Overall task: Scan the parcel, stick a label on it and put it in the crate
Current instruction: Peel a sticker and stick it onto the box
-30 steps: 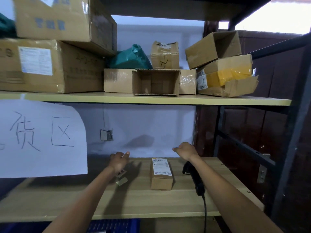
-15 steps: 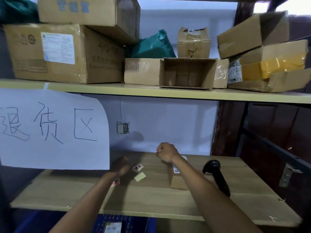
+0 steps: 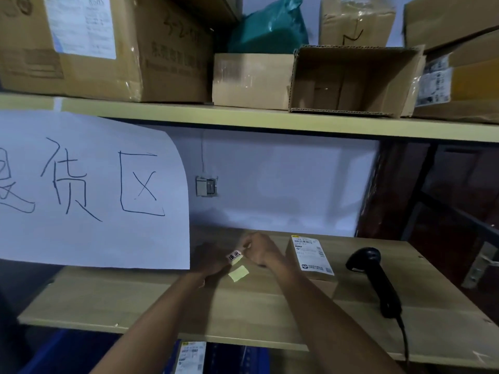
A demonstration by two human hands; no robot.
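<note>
A small brown parcel (image 3: 310, 261) with a white shipping label on top lies on the lower wooden shelf (image 3: 270, 314). Left of it, my left hand (image 3: 209, 259) and my right hand (image 3: 259, 252) meet just above the shelf. Both pinch a small white label (image 3: 234, 256) with black characters, held between their fingertips. A pale yellow piece of backing paper (image 3: 239, 273) lies on the shelf right under the hands. A black handheld scanner (image 3: 374, 276) lies to the right of the parcel, its cable running off the front edge. Below the shelf sits a blue crate (image 3: 67, 352).
A large white handwritten paper sign (image 3: 89, 190) hangs from the upper shelf (image 3: 243, 114) on the left, close to my left hand. Several cardboard boxes (image 3: 348, 79) and a green bag (image 3: 270, 25) fill the upper shelf. A labelled parcel (image 3: 190, 356) lies in the crate below.
My right hand has moved left, away from the scanner and across the parcel, and joined my left hand on the small label. The view has shifted left and closer.
</note>
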